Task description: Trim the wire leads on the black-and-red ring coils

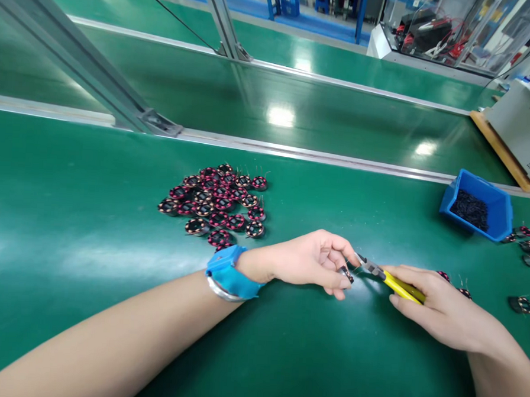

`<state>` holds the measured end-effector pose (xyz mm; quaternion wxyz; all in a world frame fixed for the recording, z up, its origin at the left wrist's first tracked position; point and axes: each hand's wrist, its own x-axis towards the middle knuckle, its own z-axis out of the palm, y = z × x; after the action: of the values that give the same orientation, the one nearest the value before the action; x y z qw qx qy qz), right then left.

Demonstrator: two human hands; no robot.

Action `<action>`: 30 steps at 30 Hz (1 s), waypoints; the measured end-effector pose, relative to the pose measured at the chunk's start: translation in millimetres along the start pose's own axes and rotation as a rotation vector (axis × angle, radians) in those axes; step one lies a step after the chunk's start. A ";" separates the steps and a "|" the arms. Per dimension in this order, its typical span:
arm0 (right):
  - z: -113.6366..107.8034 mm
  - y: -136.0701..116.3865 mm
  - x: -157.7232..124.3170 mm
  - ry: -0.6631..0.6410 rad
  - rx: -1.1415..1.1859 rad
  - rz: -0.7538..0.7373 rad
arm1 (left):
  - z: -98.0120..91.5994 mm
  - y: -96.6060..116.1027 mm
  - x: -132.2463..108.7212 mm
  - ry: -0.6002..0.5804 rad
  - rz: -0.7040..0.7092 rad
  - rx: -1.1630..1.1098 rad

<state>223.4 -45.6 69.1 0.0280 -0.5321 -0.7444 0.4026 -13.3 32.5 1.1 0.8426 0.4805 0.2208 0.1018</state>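
Between the fingers of my left hand (pixel 319 263) is a small wound coil (pixel 346 275), mostly covered by the fingertips, with thin wire ends sticking out. A blue strap (pixel 234 273) circles that wrist. My right hand (pixel 441 305) is closed around the yellow handles of a pair of pliers (pixel 398 285). The metal jaws point left and reach the left fingertips beside the wires; whether they grip a wire is too small to tell. Left of my hands lies a pile of similar ring-shaped coils (pixel 220 202), copper and pink-red, partly behind my left wrist.
A blue bin (pixel 497 213) holding small black pieces stands at the right. More coils (pixel 521 304) lie near the right edge, some partly behind my right hand. A metal rail (pixel 294 153) runs along the green table's back, with a slanted post (pixel 98 65) at left.
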 end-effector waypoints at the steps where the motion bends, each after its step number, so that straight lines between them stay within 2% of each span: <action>1: -0.2 -0.1 0.3 -0.002 -0.001 0.000 | 0.0 0.0 0.0 0.000 0.001 0.000; 23: 3.5 1.5 1.3 0.038 0.062 0.013 | -1.1 -4.5 -0.8 0.005 0.024 0.053; 25: 6.3 5.6 2.7 0.079 0.063 0.024 | 1.6 -6.3 -0.4 0.043 0.054 0.103; 27: 10.3 12.1 3.0 0.175 0.041 0.039 | 7.1 -8.1 -0.5 0.135 0.128 0.221; 30: 19.3 28.0 -1.4 0.332 -0.059 0.032 | 16.5 -10.5 -3.4 0.323 0.336 0.601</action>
<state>236.5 -54.6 39.0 0.1283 -0.6036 -0.7325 0.2875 -9.0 13.1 0.4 0.5900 0.7134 0.2889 0.2440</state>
